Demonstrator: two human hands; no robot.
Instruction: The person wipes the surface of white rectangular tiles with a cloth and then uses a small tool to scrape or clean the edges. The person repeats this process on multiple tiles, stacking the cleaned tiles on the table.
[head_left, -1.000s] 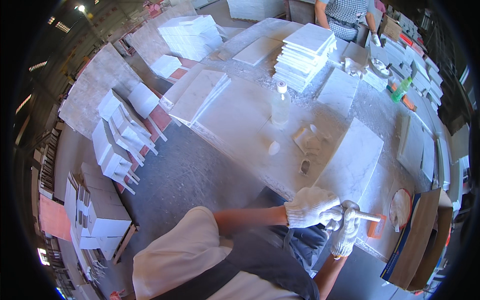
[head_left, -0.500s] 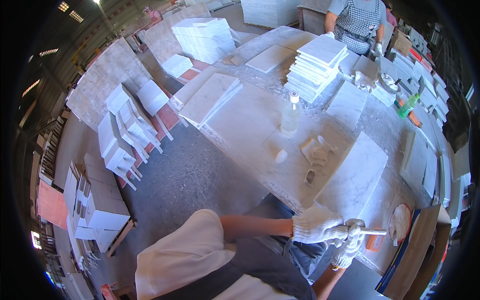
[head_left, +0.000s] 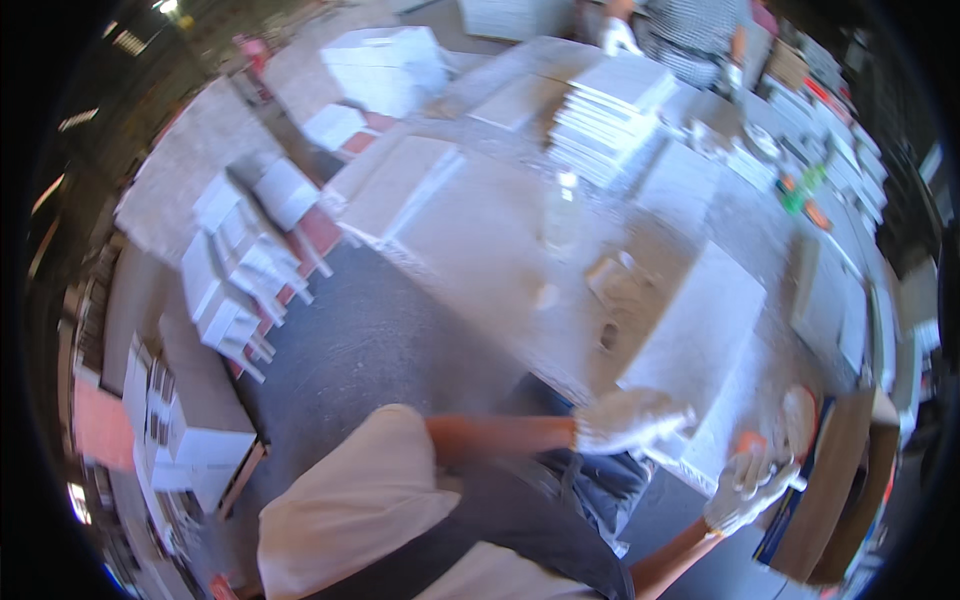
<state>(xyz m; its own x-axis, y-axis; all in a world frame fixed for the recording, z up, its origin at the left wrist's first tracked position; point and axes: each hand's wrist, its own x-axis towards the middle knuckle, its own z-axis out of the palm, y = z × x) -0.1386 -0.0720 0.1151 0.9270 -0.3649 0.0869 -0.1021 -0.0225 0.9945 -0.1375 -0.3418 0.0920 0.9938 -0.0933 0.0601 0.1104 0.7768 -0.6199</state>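
My left hand (head_left: 632, 420), in a white knit glove, hovers over the table's near edge beside the marble tile (head_left: 700, 325). Motion smears its fingers, and nothing can be made out in it. Lower and to the right, my right hand (head_left: 742, 492), also gloved, is closed at the near side of the cardboard box (head_left: 835, 490). From its fingers pokes the pale end of a slim rod (head_left: 796, 482); the rest is hidden. Just above that hand are a small orange block (head_left: 748, 442) and a round white-topped container (head_left: 799, 420).
On the table stand a clear bottle (head_left: 562, 215), a tile stack (head_left: 612, 115) and a green bottle (head_left: 802, 190). A crumpled cloth-like item (head_left: 615, 278) lies nearer. Across the table a person in a checked apron (head_left: 690, 40) stands. Stacked slabs (head_left: 235, 260) fill the left.
My hands have come apart: the right moved right and down toward the box with the rod, the left let go of it and rose slightly. The whole view has shifted and blurred.
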